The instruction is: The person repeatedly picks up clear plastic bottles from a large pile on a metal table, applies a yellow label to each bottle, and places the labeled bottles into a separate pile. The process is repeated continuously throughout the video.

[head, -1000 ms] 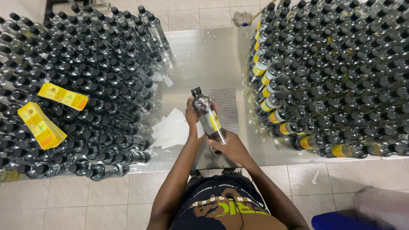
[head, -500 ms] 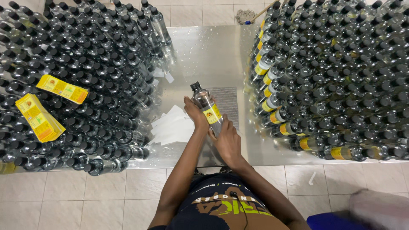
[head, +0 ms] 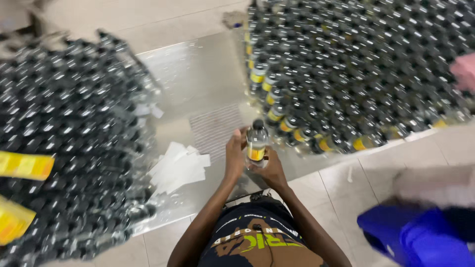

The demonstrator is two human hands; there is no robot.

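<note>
- Spanning the view, a shiny stainless-steel table (head: 198, 74) keeps one bare lane down its middle; its near edge runs aslant above the pale tiled floor (head: 341, 193).
- Filling the table's left part, a blurred mass of clear, black-capped, unlabelled plastic bottles (head: 64, 123) reaches the near edge.
- Crowding the right part, a block of like bottles with yellow labels (head: 346, 64) stands upright; the labels show along the rows facing the lane and the near edge.
- A blue plastic object (head: 420, 232) sits on the floor at lower right, well apart from the table.
- Loose white paper strips (head: 180, 165) lie fanned in the lane, just beside the left hand.
- Two yellow label stacks (head: 22, 165) rest on the left bottles' caps.
- A clear plastic bottle with a black cap and yellow label (head: 257, 143) stands nearly upright at the lane's near end, just beside the labelled block.
- The left hand (head: 235, 155) wraps its fingers around that bottle's left side.
- The right hand (head: 271, 168) presses against the bottle's lower right side, fingers curled on it.
</note>
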